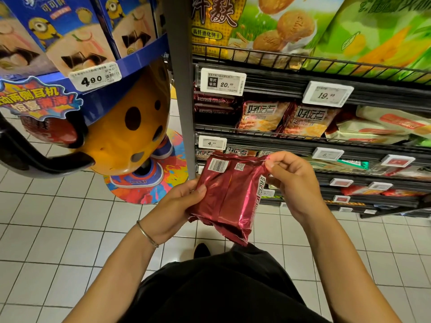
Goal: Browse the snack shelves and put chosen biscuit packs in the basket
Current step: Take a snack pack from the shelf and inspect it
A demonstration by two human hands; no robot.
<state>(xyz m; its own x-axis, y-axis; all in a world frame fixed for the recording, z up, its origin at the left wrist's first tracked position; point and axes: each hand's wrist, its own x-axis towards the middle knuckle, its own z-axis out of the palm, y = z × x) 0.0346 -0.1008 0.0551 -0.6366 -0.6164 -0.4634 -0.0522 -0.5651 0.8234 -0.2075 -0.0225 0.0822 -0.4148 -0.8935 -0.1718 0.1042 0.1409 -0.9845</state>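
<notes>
- Snack shelves (279,134) fill the view from 12 to 3 o'clock.
- Biscuit pack (228,197) is held mid-air at centre. It is glossy dark-red foil, with the back seam, barcode and QR code facing up.
- Left hand (179,206) grips its 8 o'clock edge, fingers clamped round it.
- Right hand (293,183) has its fingers pinched on the pack's 2 o'clock corner.

This is a shop, most probably a supermarket, at the snack section. Dark wire shelves (279,90) stand in several levels and carry rows of biscuit packs (263,117). On the front edge of the levels sit electronic price labels (222,83) with numbers such as 20.20 and 19.99. On the left is a blue promotional display stand (144,50) with cartoon-printed boxes (77,31) and a paper price tag (95,76) reading 4.90. The floor (58,229) has white tiles.
</notes>
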